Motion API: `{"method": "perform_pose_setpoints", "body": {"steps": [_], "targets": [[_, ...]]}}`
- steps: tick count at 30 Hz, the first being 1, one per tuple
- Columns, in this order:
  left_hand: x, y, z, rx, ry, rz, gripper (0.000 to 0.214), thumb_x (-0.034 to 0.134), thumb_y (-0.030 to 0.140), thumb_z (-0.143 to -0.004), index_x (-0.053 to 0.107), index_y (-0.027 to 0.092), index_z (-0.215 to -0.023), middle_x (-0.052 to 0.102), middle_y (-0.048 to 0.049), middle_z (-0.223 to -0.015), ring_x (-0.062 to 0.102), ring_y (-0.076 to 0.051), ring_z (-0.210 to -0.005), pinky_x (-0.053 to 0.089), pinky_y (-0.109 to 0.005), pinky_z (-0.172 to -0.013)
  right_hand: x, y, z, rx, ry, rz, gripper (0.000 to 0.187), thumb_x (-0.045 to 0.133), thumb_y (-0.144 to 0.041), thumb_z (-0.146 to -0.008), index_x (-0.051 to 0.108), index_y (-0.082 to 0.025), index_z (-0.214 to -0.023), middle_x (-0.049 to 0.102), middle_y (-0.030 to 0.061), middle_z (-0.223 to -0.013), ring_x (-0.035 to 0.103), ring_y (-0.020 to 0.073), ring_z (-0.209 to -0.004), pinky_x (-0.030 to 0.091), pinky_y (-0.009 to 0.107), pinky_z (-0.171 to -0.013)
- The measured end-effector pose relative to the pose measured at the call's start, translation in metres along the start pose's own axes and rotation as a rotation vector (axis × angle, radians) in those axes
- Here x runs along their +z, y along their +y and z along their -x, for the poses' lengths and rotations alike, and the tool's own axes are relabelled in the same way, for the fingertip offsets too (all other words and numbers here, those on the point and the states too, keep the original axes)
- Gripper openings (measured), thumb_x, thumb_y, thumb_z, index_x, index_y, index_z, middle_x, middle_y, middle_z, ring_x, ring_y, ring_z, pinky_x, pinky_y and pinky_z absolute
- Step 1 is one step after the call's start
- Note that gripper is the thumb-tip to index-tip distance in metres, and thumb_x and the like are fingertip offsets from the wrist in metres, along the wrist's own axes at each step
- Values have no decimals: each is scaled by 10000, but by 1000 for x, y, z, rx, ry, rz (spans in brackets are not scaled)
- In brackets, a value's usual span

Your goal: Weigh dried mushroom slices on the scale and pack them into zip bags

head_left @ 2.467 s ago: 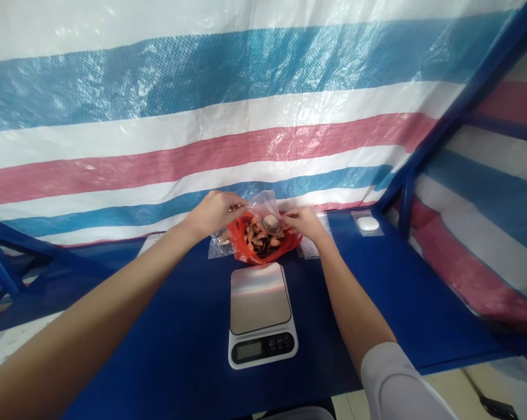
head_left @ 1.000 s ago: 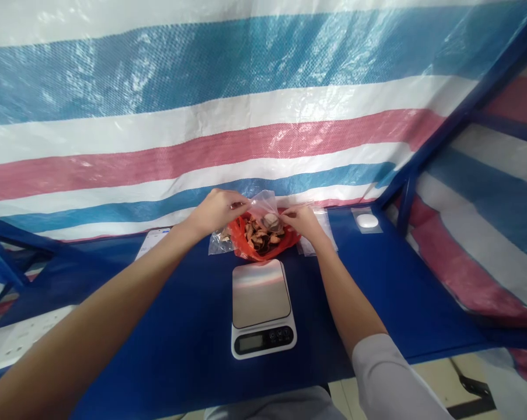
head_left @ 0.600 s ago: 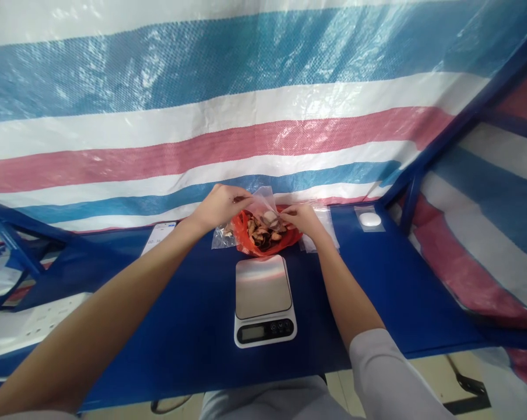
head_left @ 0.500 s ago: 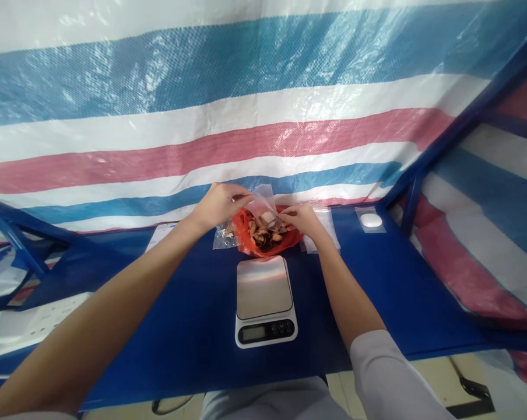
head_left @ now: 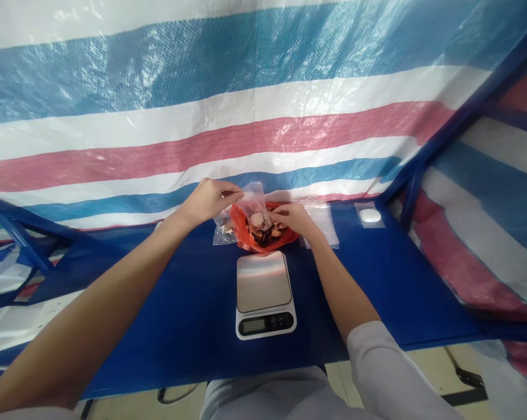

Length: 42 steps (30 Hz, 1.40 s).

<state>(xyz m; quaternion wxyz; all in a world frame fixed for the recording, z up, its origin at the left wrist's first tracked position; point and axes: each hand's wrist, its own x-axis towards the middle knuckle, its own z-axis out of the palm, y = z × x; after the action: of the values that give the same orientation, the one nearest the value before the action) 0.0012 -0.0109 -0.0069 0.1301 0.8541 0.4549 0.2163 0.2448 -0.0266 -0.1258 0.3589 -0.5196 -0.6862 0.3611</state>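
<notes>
A small clear plastic bag (head_left: 253,197) is tilted over an open red plastic bag (head_left: 245,238). My left hand (head_left: 211,200) pinches the clear bag by its upper left edge. In the red bag lies a heap of brown dried slices (head_left: 267,234), and some pale pieces show at the clear bag's lower end. With fingers bent together, my right hand (head_left: 295,218) is at that lower end, over the slices; exactly what its fingertips grip is too small to make out. Just in front of the red bag sits a white kitchen scale (head_left: 263,286) with a bare metal plate.
Left of the red bag lies another clear bag (head_left: 224,232) with pieces in it. Flat clear bags (head_left: 325,224) lie to the right, and farther right a white oval object (head_left: 370,216) on clear plastic. A white power strip (head_left: 31,318) is at the left. Blue frame bars (head_left: 410,195) flank the table.
My left hand and the clear bag have shifted slightly left. More of the pale pieces now show beside my right fingers. The view has tilted a little, and my left arm covers most of the white paper.
</notes>
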Motion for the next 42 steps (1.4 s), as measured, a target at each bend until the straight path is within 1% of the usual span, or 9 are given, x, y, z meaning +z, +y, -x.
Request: {"method": "perform_pose_setpoints", "body": {"steps": [4, 9, 11, 14, 19, 22, 31, 36, 42], "targets": [[-1, 0, -2, -6, 87, -7, 415, 572, 548, -917, 796, 201, -883, 802, -72, -912, 715, -229, -820, 534, -317, -791, 8, -1, -2, -7, 82, 27, 154, 676, -273, -870, 824, -230, -876, 799, 26, -831, 729, 202, -802, 553, 269, -717], [1, -4, -3, 18, 47, -51, 399, 563, 524, -914, 796, 209, -841, 801, -70, -867, 726, -225, -777, 526, -304, -738, 16, 6, -4, -14, 102, 94, 103, 705, -240, -838, 808, -228, -831, 801, 37, -866, 732, 210, -846, 566, 312, -838], [1, -6, -2, 24, 29, -59, 387, 568, 518, -906, 798, 212, -847, 802, -66, -860, 723, -220, -753, 520, -301, -713, 18, 7, -4, 25, 81, 3, 110, 693, -259, -845, 797, -223, -836, 787, 30, -819, 729, 190, -780, 582, 298, -784], [-1, -8, -2, 25, -12, -51, 367, 586, 512, -893, 800, 215, -865, 805, -55, -867, 715, -207, -725, 519, -292, -700, 22, 5, -3, 139, 62, -251, 139, 674, -294, -858, 779, -204, -868, 760, 20, -766, 705, 155, -662, 593, 264, -657], [-4, -14, 0, -5, -10, -37, 370, 593, 520, -893, 796, 214, -858, 806, -59, -885, 724, -221, -771, 529, -302, -749, 21, -2, -1, 310, 66, -509, 63, 718, -227, -807, 755, -177, -798, 734, 15, -694, 700, 139, -650, 606, 240, -642], [-2, -16, 1, -22, 4, -17, 383, 600, 538, -890, 797, 210, -872, 806, -68, -921, 729, -236, -820, 533, -316, -792, 19, -1, -2, 318, 82, -513, 45, 728, -198, -784, 760, -173, -765, 728, 7, -673, 697, 135, -644, 621, 247, -666], [6, -22, 7, -42, 46, 40, 420, 642, 575, -846, 803, 190, -897, 797, -74, -908, 707, -226, -789, 533, -318, -761, 14, 7, -3, 337, 43, -586, 38, 792, -182, -718, 771, -155, -736, 730, 21, -665, 692, 137, -632, 636, 248, -633], [3, -31, 20, -102, 83, 37, 355, 658, 510, -842, 804, 188, -874, 803, -72, -901, 719, -234, -794, 536, -324, -767, 12, 6, -3, 338, 36, -559, 79, 822, -204, -705, 770, -157, -743, 736, 27, -679, 696, 142, -655, 644, 259, -646], [1, -28, 21, -35, 129, 3, 289, 624, 427, -868, 794, 196, -839, 805, -61, -884, 729, -228, -792, 534, -314, -757, 20, 1, -1, 293, 9, -501, 106, 811, -228, -710, 797, -172, -798, 748, 24, -693, 703, 155, -668, 619, 253, -625]]}}
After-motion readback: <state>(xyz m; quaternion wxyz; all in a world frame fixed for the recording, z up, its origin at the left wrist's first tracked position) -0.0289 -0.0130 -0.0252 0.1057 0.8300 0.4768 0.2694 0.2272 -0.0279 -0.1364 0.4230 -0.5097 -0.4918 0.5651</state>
